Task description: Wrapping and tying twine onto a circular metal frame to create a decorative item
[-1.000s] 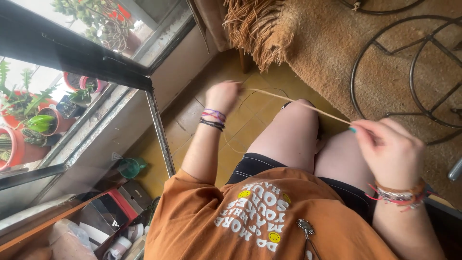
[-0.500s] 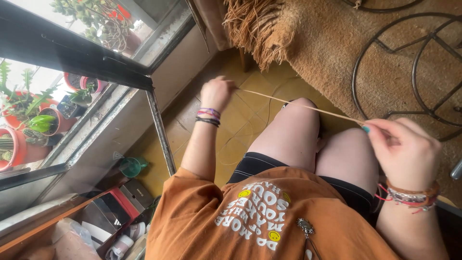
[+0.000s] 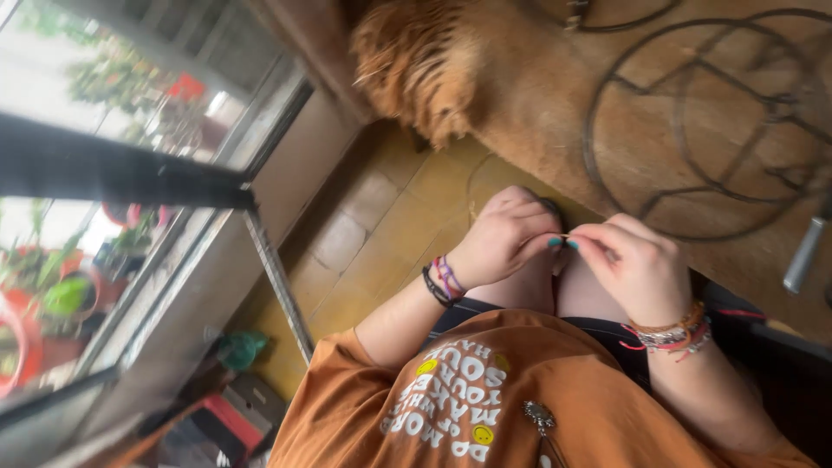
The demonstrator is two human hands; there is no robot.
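Two hands, one thin cord.
Left hand [image 3: 503, 238] and right hand [image 3: 633, 264] pinch the pale, stiff cord [image 3: 562, 236] between fingertips.

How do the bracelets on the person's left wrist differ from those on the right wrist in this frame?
The left wrist bracelets are dark, purple and pink bands, packed in a narrow stack; the right wrist bracelets are orange, red and beaded pale ones, in a wider stack with loose red thread ends sticking out. The left stack sits beside the tiled floor, the right one over the dark shorts. Both are several thin bands worn together near hands pinching a thin cord.
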